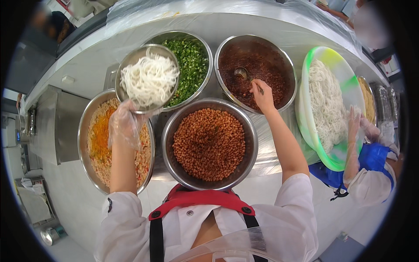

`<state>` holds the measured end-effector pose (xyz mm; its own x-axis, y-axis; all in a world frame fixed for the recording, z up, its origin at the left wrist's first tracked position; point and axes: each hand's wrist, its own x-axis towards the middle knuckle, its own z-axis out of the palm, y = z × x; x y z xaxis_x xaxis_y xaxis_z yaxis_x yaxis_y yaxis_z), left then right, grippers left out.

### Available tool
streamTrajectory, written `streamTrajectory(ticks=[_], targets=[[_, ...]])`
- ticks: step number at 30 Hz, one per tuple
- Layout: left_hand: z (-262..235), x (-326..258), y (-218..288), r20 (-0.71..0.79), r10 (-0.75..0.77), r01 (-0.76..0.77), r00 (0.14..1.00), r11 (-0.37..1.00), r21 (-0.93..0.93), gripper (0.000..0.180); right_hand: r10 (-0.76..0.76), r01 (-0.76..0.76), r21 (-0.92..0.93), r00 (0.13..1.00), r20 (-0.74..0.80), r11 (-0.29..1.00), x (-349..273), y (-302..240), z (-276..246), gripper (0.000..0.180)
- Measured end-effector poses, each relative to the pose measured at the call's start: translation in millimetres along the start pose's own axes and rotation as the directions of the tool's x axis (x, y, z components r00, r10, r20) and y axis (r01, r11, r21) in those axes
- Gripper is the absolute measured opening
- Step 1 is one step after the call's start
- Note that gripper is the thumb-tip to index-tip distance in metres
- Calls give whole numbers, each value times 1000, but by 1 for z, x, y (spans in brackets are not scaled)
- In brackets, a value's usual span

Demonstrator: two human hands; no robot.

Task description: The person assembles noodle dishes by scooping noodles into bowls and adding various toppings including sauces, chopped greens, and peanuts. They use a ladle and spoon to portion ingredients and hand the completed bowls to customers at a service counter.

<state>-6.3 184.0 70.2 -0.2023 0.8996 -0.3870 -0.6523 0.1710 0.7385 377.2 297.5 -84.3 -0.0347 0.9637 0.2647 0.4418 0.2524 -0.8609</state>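
My left hand [125,123], in a clear plastic glove, is closed on the near rim of a small metal bowl [118,83]. White noodles [149,81] lie in that bowl, which is held above the large bowl of chopped green onions [188,65]. My bare right hand [262,94] grips the handle of a ladle [241,73]. The ladle's head rests in a dark red chili sauce [262,56] in a large metal bowl [293,87]. Between my arms stands a metal bowl [254,144] full of brown roasted beans or peanuts [208,142].
At left, a metal bowl [82,144] holds a minced mix with orange topping. To the right, a green and white basin [308,131] carries more white noodles [327,105]. A co-worker's gloved hands [355,120] are beside it. Clear plastic sheeting [187,12] covers the far ledge.
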Motion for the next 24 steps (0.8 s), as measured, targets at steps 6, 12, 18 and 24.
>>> streamTrajectory(ticks=[6, 12, 18, 24], targets=[[-45, -41, -20, -147, 26, -41, 989, 995, -96, 55, 325, -313, 197, 945, -31, 929, 3, -4, -2, 20], [-55, -58, -21, -213, -2, -44, 977, 977, -211, 55, 399, -311, 373, 898, -185, 874, 8, 6, -26, 23], [-68, -64, -27, -138, -16, -18, 990, 972, -236, 48, 435, -323, 449, 884, -171, 833, -4, -23, -38, 20], [-58, -76, -27, -188, 13, -43, 982, 987, -154, 47, 551, -419, 492, 820, -155, 763, -13, -26, -39, 20]])
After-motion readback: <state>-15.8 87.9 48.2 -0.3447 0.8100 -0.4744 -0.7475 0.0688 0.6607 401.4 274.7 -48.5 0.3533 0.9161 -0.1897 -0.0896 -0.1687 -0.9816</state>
